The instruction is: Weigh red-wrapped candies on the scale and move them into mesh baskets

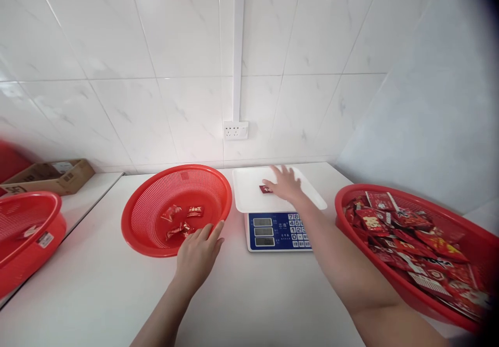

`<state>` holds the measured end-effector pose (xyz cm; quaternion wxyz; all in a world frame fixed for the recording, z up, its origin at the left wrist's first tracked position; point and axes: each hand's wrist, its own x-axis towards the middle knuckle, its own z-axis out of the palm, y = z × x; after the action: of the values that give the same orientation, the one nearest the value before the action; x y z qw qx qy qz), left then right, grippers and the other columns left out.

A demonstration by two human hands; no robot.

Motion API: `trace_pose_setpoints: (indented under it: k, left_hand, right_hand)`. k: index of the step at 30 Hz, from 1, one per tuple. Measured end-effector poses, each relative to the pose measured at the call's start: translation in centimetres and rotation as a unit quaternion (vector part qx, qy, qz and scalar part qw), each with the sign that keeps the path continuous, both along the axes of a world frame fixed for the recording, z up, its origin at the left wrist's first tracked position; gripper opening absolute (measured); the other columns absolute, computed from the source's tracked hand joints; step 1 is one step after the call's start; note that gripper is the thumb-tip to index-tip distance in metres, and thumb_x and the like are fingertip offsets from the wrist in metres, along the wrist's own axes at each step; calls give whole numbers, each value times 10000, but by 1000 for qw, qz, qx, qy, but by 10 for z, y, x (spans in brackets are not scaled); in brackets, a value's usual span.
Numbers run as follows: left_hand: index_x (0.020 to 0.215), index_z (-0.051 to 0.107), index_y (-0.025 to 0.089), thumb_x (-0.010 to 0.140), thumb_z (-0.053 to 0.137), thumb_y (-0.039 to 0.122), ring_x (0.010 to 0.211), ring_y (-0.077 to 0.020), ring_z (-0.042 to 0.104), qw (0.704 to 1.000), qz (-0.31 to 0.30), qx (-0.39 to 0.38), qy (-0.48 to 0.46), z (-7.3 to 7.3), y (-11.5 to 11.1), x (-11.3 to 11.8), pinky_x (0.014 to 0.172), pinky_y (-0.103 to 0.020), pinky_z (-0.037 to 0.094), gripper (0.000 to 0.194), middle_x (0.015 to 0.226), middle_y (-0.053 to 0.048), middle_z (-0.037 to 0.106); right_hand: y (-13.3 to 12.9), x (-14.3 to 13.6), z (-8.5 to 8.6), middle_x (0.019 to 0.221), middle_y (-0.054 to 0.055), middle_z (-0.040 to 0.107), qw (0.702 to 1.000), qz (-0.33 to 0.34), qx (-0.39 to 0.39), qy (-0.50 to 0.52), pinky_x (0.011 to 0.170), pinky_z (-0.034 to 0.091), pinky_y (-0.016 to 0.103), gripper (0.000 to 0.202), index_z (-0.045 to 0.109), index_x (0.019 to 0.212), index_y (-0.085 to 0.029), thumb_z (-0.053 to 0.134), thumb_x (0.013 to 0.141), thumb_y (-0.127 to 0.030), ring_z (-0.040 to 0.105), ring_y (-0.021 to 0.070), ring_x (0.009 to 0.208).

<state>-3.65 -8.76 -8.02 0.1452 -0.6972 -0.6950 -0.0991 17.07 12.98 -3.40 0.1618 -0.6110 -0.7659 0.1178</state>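
Note:
My right hand (284,183) is over the white pan (245,196) of a digital scale (279,231), fingers spread. A small dark red packet (265,189) lies on the pan just under its thumb side, partly covered. My left hand (200,248) rests at the near right rim of a round red plastic basket (134,232), its fingers stretched out over the edge. Inside that basket lie several small red packets (195,211), some hidden behind the left fingers. Neither hand is seen gripping anything.
At the right stands a red basket (346,193) heaped with red snack packets (413,243). Another red basket (39,248) sits at the far left, with an open cardboard box (74,178) behind it. A tiled wall with a power socket (236,130) closes off the back.

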Motion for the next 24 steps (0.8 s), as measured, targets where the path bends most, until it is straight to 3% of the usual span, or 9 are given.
trace_pose_setpoints:
  k: [2, 4, 7, 10, 14, 17, 20, 22, 24]
  left_hand:
    - [1245, 565, 286, 935, 393, 304, 777, -181, 655, 999, -8, 46, 19, -5, 1, -2, 682, -305, 487, 355, 1005, -39, 702]
    - [1210, 592, 267, 927, 430, 293, 753, -169, 655, 994, -21, 100, 40, -10, 1, -3, 675, -298, 484, 327, 993, -34, 709]
    - [1156, 626, 245, 916, 466, 284, 781, -174, 660, 985, -47, 160, 43, -14, 0, -6, 691, -303, 489, 290, 1005, -42, 710]
    - [1105, 646, 218, 913, 476, 273, 833, -181, 659, 977, -72, 202, 9, -12, -3, -7, 731, -305, 488, 262, 995, -52, 712]
    - [1065, 644, 189, 913, 474, 238, 860, -168, 651, 967, -102, 229, -42, -6, -6, -5, 762, -293, 473, 233, 977, -49, 715]
    - [1045, 642, 190, 911, 471, 220, 865, -166, 648, 964, -111, 235, -52, -4, -7, -2, 784, -296, 464, 219, 965, -47, 718]
    - [1030, 645, 200, 908, 465, 209, 856, -171, 648, 964, -114, 238, -41, -4, -6, -3, 831, -316, 451, 217, 969, -44, 721]
    - [1033, 645, 204, 901, 450, 169, 849, -170, 647, 962, -122, 242, -29, -4, -5, -6, 868, -329, 434, 238, 973, -41, 723]
    - [1045, 642, 203, 882, 433, 109, 860, -175, 647, 958, -138, 250, -17, -4, -5, -11, 899, -350, 414, 281, 977, -43, 724]
  right_hand:
    - [18, 21, -9, 1507, 190, 257, 999, -35, -26, -3, 985, 245, 668, 705, 357, 1423, -206, 450, 839, -589, 193, 453, 1361]
    - [25, 29, -17, 1455, 188, 354, 999, -21, -36, 0, 965, 323, 604, 663, 458, 1359, -207, 498, 812, -580, 294, 438, 1318]
    - [19, 20, -27, 1294, 105, 541, 999, 36, -30, 14, 943, 396, 444, 432, 624, 1164, -257, 586, 785, -460, 464, 329, 1206]
    - [13, 7, -31, 1147, 71, 597, 997, 70, -14, 39, 874, 432, 346, 190, 698, 925, -235, 588, 774, -274, 577, 236, 1019]
    - [10, -1, -23, 1043, 113, 594, 993, 62, 21, 94, 823, 451, 336, 180, 670, 777, -157, 503, 750, -98, 592, 212, 909]
    - [1, -21, -5, 1008, 105, 622, 985, 76, 42, 151, 829, 469, 362, 232, 659, 889, -153, 455, 790, -109, 594, 214, 921]
    - [-27, -53, 17, 1077, 44, 650, 966, 148, 33, 208, 769, 516, 321, 326, 581, 1170, -233, 464, 868, -264, 622, 173, 898]
    - [-52, -69, 31, 1248, 50, 591, 928, 261, 19, 263, 834, 512, 327, 470, 470, 1323, -267, 520, 865, -358, 594, 185, 1050]
    - [-73, -73, 41, 1450, 62, 410, 893, 369, 15, 256, 1009, 412, 371, 594, 401, 1389, -275, 571, 838, -419, 411, 216, 1299]
